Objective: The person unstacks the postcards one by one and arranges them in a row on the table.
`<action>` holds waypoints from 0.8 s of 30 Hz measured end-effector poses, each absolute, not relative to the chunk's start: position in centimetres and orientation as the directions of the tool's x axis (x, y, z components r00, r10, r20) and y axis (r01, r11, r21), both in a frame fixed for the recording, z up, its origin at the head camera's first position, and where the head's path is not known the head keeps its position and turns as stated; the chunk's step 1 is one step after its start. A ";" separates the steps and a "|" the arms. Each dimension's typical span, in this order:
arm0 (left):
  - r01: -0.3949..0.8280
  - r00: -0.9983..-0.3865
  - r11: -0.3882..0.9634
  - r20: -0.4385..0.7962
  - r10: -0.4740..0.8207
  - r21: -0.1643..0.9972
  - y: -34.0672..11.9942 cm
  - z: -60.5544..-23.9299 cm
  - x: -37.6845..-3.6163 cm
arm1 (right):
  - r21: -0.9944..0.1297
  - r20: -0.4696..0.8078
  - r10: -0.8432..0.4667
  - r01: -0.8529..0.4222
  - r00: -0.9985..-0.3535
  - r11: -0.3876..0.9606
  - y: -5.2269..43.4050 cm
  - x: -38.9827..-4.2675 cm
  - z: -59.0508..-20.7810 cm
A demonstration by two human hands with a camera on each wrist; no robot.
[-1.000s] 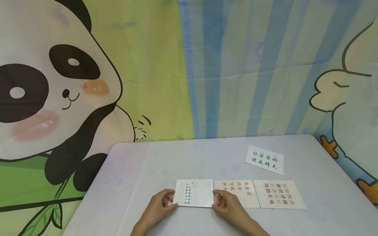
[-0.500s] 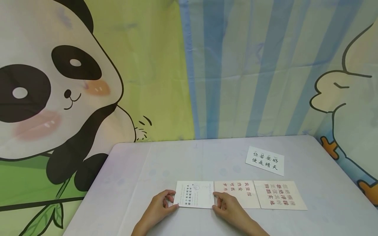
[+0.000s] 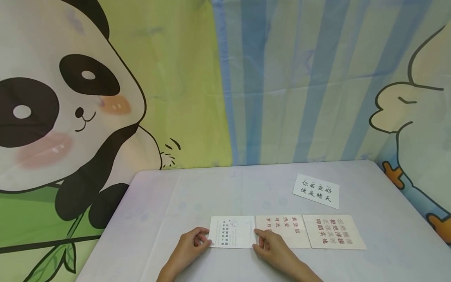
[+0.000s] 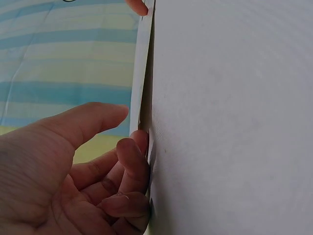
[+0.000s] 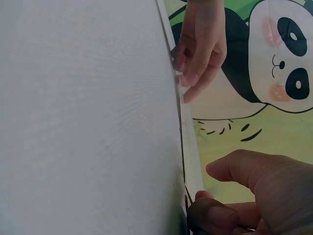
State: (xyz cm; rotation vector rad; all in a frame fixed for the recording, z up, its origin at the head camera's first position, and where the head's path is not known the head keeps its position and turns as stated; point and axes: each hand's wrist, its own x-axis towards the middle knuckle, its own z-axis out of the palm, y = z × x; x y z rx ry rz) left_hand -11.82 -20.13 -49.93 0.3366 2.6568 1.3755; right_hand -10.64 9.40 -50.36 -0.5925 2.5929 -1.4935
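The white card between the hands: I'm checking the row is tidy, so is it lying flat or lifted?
Slightly lifted. In the wrist views the white card stands off the table, pinched by left hand and right hand.

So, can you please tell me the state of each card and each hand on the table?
white card: flat, printed side up, held at both side edges
left hand: pinches its left edge
right hand: pinches its right edge
two cream cards: flat, side by side, untouched
far white card: flat, apart, untouched
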 end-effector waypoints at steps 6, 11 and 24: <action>0.141 -0.972 0.585 -0.001 0.236 0.799 -20.0 -50.0 -12.1 | -0.836 0.136 -0.368 -0.306 -0.920 0.456 9.6 -10.6 -50.3; 0.160 -0.971 0.591 0.020 0.237 0.790 -19.7 -49.8 -12.2 | -0.842 0.151 -0.352 -0.307 -0.924 0.444 9.9 -10.5 -50.3; 0.191 -0.967 0.568 0.054 0.249 0.800 -17.3 -49.4 -12.9 | -0.835 0.180 -0.290 -0.302 -0.940 0.460 11.1 -10.7 -50.6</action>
